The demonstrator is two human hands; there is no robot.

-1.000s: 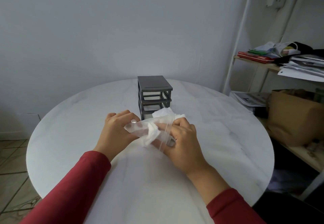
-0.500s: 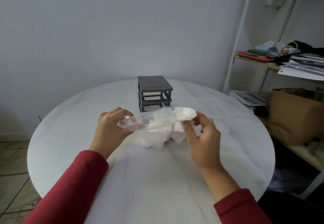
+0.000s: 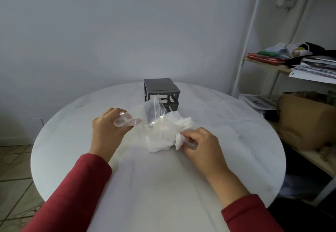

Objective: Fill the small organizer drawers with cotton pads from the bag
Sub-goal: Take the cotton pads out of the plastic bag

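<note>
My left hand (image 3: 107,131) pinches the clear bag (image 3: 154,111) by its edge; my right hand (image 3: 203,146) grips cotton pads (image 3: 183,125); the grey organizer (image 3: 160,88) stands beyond both.

The person is wearing long sleeves of one plain, deep red cloth on both arms, matt and looking soft, like a jersey or sweatshirt. The left sleeve (image 3: 72,191) is covering the arm down to a rounded left cuff (image 3: 99,164) that is ending just behind the wrist, and its cloth is lying fairly smooth, with only shallow folds running along it. The right sleeve (image 3: 251,215) is stopping higher up, its right cuff (image 3: 240,204) leaving a good stretch of forearm uncovered, and the cloth is bunching slightly at that edge. The left hand (image 3: 109,131) and the right hand (image 3: 201,148) are both showing bare beyond the sleeves, as is the wrist on each side.
</note>
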